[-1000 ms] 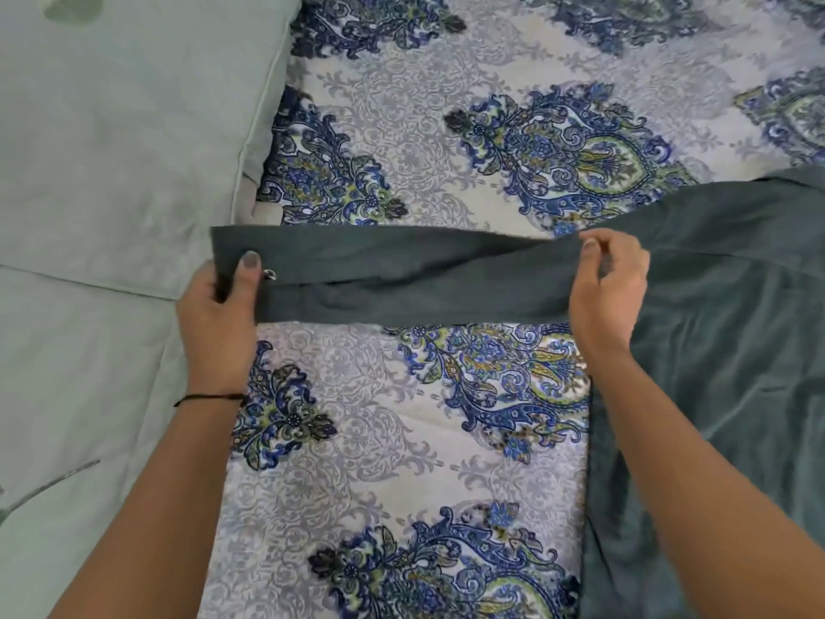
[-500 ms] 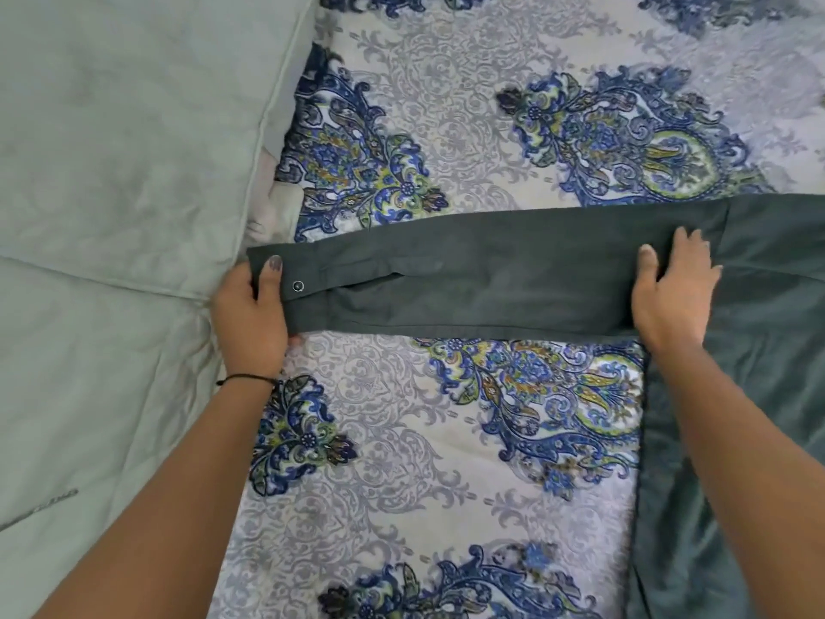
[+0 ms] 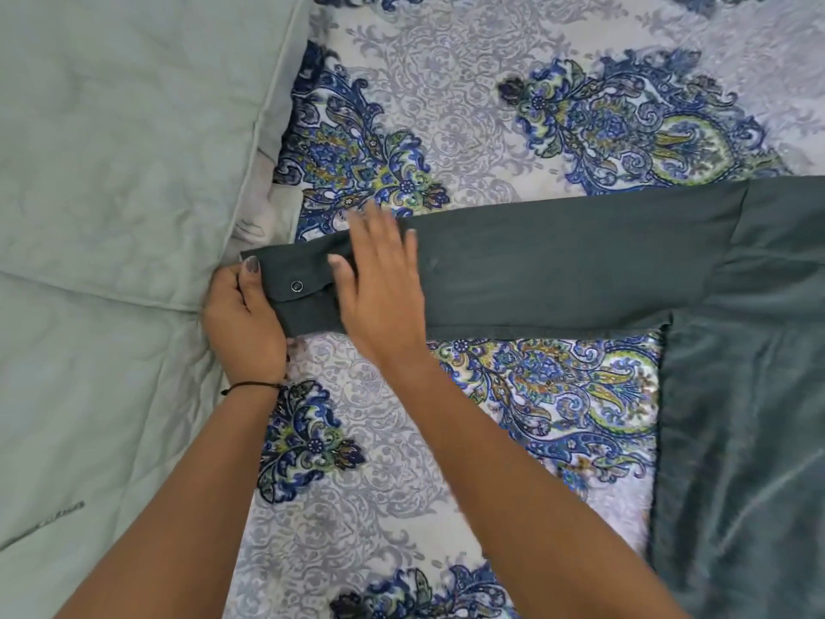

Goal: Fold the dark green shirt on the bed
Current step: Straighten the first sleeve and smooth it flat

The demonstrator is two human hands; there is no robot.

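Pinching the sleeve (image 3: 558, 270) cuff, the left hand (image 3: 243, 323) anchors; the open right hand (image 3: 384, 288) should press flat, smoothing wrinkles.

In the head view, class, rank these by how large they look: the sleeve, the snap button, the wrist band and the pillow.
1. pillow
2. sleeve
3. wrist band
4. snap button

The pillow runs past the frame edge, so its full size is hidden.
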